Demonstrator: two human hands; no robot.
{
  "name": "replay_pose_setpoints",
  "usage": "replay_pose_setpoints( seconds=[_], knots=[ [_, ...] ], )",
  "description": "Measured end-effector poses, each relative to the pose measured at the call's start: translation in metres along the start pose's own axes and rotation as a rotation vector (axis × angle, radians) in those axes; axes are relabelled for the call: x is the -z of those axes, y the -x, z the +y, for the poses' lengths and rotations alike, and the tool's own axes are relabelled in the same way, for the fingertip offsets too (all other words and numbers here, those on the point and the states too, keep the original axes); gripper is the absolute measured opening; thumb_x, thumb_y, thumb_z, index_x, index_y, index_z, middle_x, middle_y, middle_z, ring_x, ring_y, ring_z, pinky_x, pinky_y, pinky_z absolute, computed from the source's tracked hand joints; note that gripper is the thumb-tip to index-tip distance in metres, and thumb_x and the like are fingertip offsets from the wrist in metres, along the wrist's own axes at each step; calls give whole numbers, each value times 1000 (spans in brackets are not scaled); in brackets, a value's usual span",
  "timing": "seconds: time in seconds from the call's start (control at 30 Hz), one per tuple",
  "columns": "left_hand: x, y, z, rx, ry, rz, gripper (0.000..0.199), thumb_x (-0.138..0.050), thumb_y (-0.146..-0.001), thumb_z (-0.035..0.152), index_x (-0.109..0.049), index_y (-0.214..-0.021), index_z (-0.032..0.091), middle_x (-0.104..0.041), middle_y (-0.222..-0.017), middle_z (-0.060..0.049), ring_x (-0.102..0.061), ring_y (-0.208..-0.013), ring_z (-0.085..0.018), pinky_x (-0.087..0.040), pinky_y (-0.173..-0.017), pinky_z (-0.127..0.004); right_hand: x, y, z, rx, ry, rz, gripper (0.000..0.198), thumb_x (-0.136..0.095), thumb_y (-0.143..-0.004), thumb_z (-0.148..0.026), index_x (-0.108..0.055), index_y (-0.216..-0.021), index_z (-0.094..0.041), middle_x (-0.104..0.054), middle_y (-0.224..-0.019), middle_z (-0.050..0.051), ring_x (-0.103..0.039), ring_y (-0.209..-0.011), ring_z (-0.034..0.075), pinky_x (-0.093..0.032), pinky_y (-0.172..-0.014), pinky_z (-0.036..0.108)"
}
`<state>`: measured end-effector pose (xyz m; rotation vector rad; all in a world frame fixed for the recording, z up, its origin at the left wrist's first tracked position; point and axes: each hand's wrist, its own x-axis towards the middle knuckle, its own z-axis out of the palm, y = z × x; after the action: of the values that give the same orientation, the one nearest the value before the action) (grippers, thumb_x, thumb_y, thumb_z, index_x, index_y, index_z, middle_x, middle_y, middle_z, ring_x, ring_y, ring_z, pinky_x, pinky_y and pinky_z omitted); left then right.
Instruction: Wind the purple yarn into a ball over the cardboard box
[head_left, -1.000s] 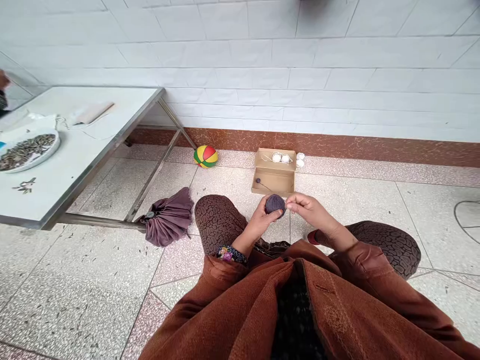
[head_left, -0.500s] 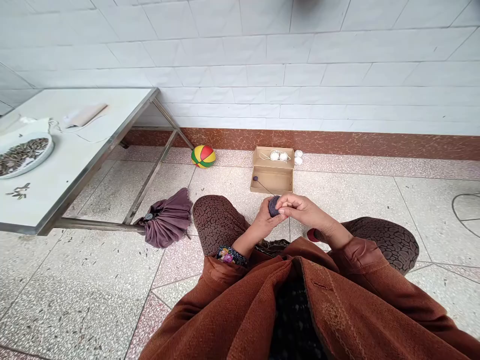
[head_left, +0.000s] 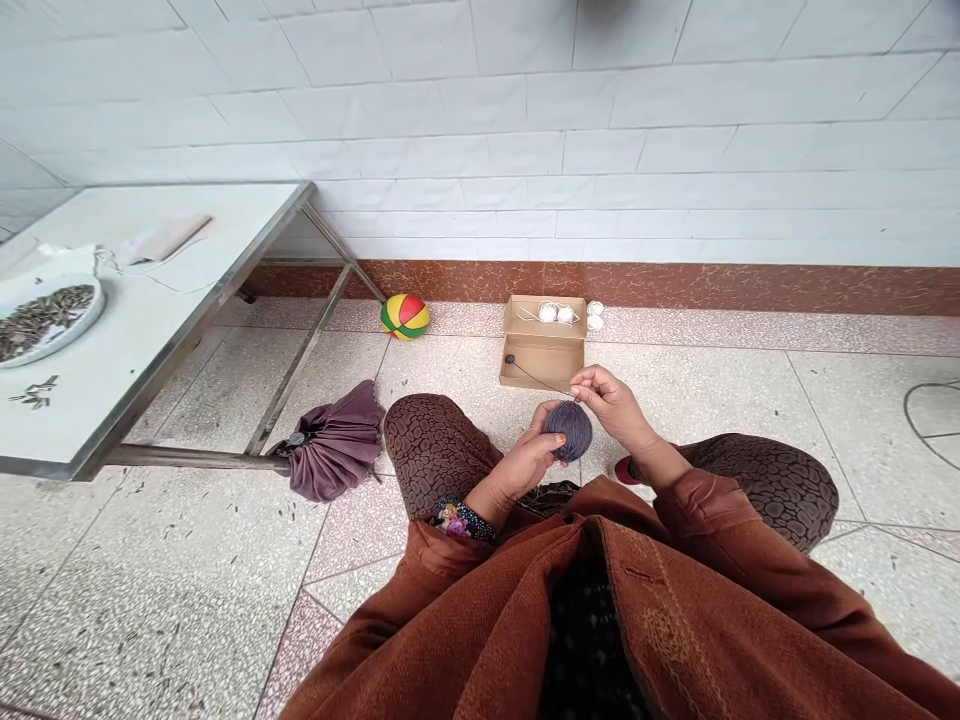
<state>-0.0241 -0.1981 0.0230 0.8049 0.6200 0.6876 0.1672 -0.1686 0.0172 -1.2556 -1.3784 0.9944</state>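
My left hand (head_left: 536, 455) is closed around a ball of dark purple-grey yarn (head_left: 570, 430), held between my knees. Just above the ball, my right hand (head_left: 611, 402) pinches the yarn strand (head_left: 546, 382) between thumb and fingers. That strand runs down to a small dark yarn ball (head_left: 510, 358) lying in the lower half of an open cardboard box (head_left: 551, 375). White yarn balls (head_left: 548, 313) rest in the box's raised lid part, with more white balls (head_left: 595, 322) beside it on the floor.
On the left stands a white table (head_left: 187, 290) with a metal frame, bearing a plate of seeds or husks (head_left: 94, 315) and a folded cloth (head_left: 172, 238). A folded purple umbrella (head_left: 334, 445) and a colourful ball (head_left: 405, 316) lie nearby. A tiled wall (head_left: 637, 190) rises behind.
My right hand has moved off the yarn ball, up and to the right, with the strand in its fingers. The yarn ball in my left hand shows more fully now.
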Motion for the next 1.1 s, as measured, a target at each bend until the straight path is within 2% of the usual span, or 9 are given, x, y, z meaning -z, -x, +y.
replay_pose_setpoints(
  seconds=[0.23,0.37,0.47,0.57,0.73,0.8,0.9,1.0,1.1],
  knots=[
    [-1,5,3,100,-52,-84,82,-62,-81,38,-32,-156,32,-59,-105,-5,-56,-68,-13,-35,-58,-25,-4,4,-1,6,6,172,22,-68,-87,-45,-65,-93,-24,-64,-77,0,-57,-71,17,-47,-69,31],
    [-4,6,3,82,-80,-70,86,-62,-80,33,-30,-159,31,-57,-98,-2,-50,-67,-11,-36,-58,-24,-3,4,0,-5,25,165,22,-67,-87,-45,-65,-93,-24,-65,-78,0,-57,-71,17,-46,-70,31],
    [-5,5,5,33,-66,-11,86,-61,-78,30,-30,-159,31,-58,-102,-3,-51,-72,-12,-38,-59,-24,-15,13,9,-54,24,112,23,-64,-88,-46,-64,-93,-24,-66,-80,1,-59,-72,18,-48,-71,31],
    [-4,3,6,-7,-27,66,77,-64,-75,28,-44,-149,26,-59,-116,-7,-55,-84,-15,-40,-63,-24,-25,26,23,-70,64,64,20,-57,-91,-42,-62,-94,-23,-68,-82,3,-62,-74,19,-49,-71,32],
    [1,-3,8,-85,26,179,66,-71,-73,30,-51,-136,24,-60,-119,-7,-57,-93,-17,-46,-77,-29,-25,42,36,-10,345,-67,14,-53,-93,-34,-60,-89,-24,-67,-79,4,-61,-72,20,-49,-70,33],
    [6,-5,9,-136,-63,241,63,-71,-76,31,-49,-135,25,-60,-119,-6,-58,-100,-18,-47,-86,-32,-22,47,33,37,397,-199,15,-54,-96,-35,-62,-88,-24,-68,-81,4,-62,-73,20,-49,-71,32],
    [14,-5,9,-208,-359,320,59,-69,-80,32,-48,-134,22,-60,-122,-7,-55,-112,-22,-41,-106,-40,-18,52,17,127,356,-385,19,-55,-99,-35,-66,-91,-23,-70,-85,4,-64,-77,19,-50,-74,32],
    [19,-5,6,-251,-622,350,60,-70,-79,29,-46,-133,19,-54,-130,-12,-49,-124,-26,-32,-117,-46,-12,46,-5,181,293,-422,21,-56,-101,-36,-69,-91,-23,-68,-83,3,-62,-74,18,-49,-72,30],
    [19,-5,3,-212,-626,317,63,-68,-78,29,-43,-135,19,-49,-131,-13,-48,-121,-27,-42,-108,-46,-3,31,-18,237,310,-388,22,-60,-100,-40,-71,-90,-23,-65,-80,3,-60,-73,18,-46,-69,30]
  ],
)
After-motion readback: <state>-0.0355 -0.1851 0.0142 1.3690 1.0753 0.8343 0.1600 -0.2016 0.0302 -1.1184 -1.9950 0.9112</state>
